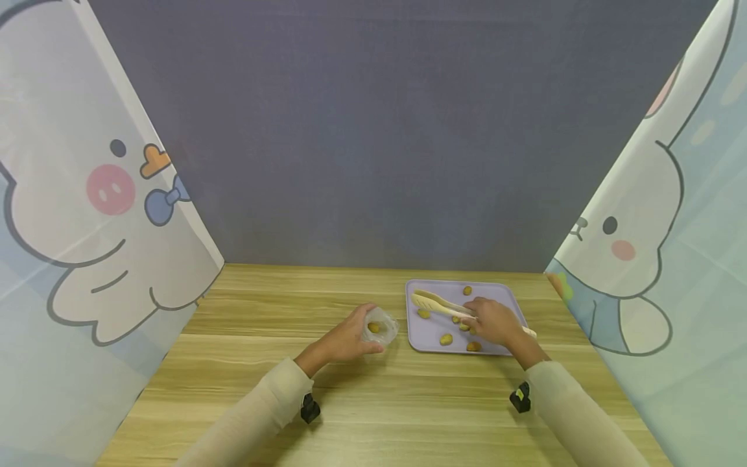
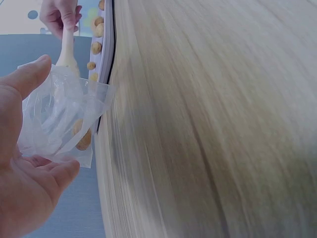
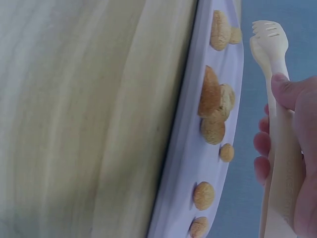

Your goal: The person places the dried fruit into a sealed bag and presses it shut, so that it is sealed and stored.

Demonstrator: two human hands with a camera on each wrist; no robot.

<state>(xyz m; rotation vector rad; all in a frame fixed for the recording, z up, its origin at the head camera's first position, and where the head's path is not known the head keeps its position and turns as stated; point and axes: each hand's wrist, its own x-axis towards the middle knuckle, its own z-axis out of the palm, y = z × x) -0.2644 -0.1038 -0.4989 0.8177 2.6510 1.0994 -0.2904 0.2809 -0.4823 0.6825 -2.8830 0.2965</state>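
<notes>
Holding Positions, Left to Right

Leftmost, a printed cartoon panel (image 1: 111,194) stands beside the wooden surface (image 1: 373,402). Next is the left hand (image 1: 350,334), clamped on a clear plastic bag (image 1: 386,332), thumb to one side and fingers to the other. The bag's mouth is open, and one brown piece (image 1: 373,327) lies inside. From where I stand, the bag is held above the surface, just to the left of a pale purple tray (image 1: 428,329).

The tray rests on the surface and carries several loose brown pieces (image 1: 446,339) of differing sizes, some touching. Cream tongs (image 3: 282,168) are raised above it, heads pointing left and close together; whether the heads touch, I cannot tell. The right hand (image 1: 495,321) is clamped around the tongs' arms. The two hands are apart. Rightmost stands a rabbit-print panel (image 1: 642,214).
</notes>
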